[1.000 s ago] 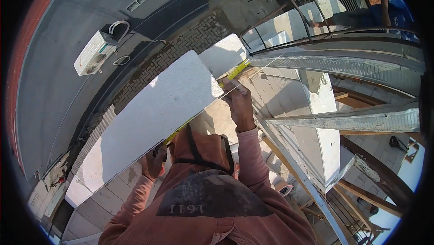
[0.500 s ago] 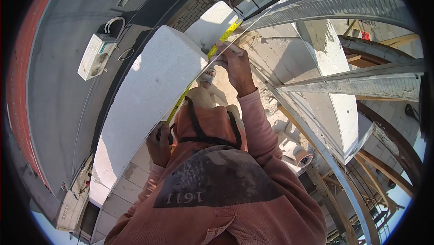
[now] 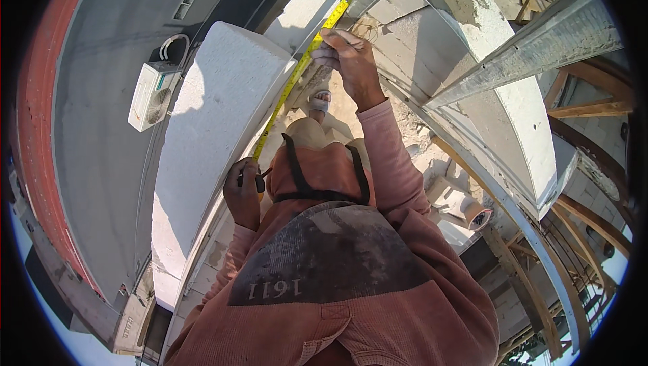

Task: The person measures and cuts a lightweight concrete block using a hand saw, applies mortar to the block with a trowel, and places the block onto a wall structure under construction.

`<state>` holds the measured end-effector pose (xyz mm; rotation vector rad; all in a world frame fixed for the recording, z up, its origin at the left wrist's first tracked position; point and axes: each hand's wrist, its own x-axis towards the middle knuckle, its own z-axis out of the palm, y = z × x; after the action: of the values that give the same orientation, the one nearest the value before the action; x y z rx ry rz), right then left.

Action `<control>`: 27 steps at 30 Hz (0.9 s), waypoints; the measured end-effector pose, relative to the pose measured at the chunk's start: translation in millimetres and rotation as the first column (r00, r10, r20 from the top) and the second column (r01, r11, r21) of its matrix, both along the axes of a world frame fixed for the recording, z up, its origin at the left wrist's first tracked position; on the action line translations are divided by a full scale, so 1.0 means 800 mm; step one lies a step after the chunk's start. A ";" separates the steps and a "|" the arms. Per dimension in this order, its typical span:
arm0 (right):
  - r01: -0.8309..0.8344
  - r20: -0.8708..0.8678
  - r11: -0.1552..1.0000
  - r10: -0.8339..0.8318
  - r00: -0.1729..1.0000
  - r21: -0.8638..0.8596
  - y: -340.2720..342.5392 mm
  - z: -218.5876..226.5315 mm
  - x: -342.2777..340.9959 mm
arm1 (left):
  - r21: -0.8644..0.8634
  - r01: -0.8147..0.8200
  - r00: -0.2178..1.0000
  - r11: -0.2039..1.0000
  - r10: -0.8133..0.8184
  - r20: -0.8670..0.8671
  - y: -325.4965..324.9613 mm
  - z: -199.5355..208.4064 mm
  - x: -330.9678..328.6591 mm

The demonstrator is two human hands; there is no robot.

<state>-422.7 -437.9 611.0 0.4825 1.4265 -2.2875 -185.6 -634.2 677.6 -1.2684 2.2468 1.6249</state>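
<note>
A tape measure runs between my hands, its yellow blade (image 3: 284, 98) pulled out slantwise from near left to far right. My left hand (image 3: 241, 194) is closed round the dark case (image 3: 259, 182) at the near end. Farther off, the fingers of my right hand (image 3: 347, 59) pinch the blade, and its far end reaches past them toward a metal stud. Along the blade's left side lies a white block wall top (image 3: 219, 106). Another white block (image 3: 302, 16) stands beyond it, close to the blade's far end.
An outdoor air-conditioner unit (image 3: 150, 99) hangs on the grey wall to the left. Metal studs (image 3: 533, 45) and a long metal rail (image 3: 533, 244) cross the right side. A cylindrical piece (image 3: 459, 205) lies at right, near wooden planks (image 3: 513, 292). My sandalled foot (image 3: 320, 101) shows below.
My view has shifted. My right hand and the blade's far end now sit higher in the picture, and the blade shows more of its length. Both hands keep their hold.
</note>
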 end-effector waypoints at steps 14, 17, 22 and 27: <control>-0.217 0.046 0.967 0.213 0.976 0.130 -0.002 0.002 0.024 | 0.116 0.162 0.987 0.980 -0.159 -0.033 -0.020 -0.043 0.063; -0.226 0.008 0.973 0.226 0.974 0.042 -0.002 -0.010 0.060 | 0.091 0.174 0.984 0.981 -0.169 -0.062 -0.028 -0.052 0.093; -0.087 -0.013 0.996 0.087 0.996 0.019 0.051 -0.004 0.139 | 0.127 0.253 0.967 0.959 -0.246 -0.066 -0.050 -0.105 0.134; 0.119 0.070 0.992 -0.122 0.990 0.049 0.154 -0.017 0.265 | 0.023 0.538 0.835 0.842 -0.530 -0.148 -0.037 -0.123 0.132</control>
<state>-210.7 -314.5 597.5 0.6764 1.4522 -2.3089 -80.2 -664.0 579.4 -0.4436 2.3108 1.5696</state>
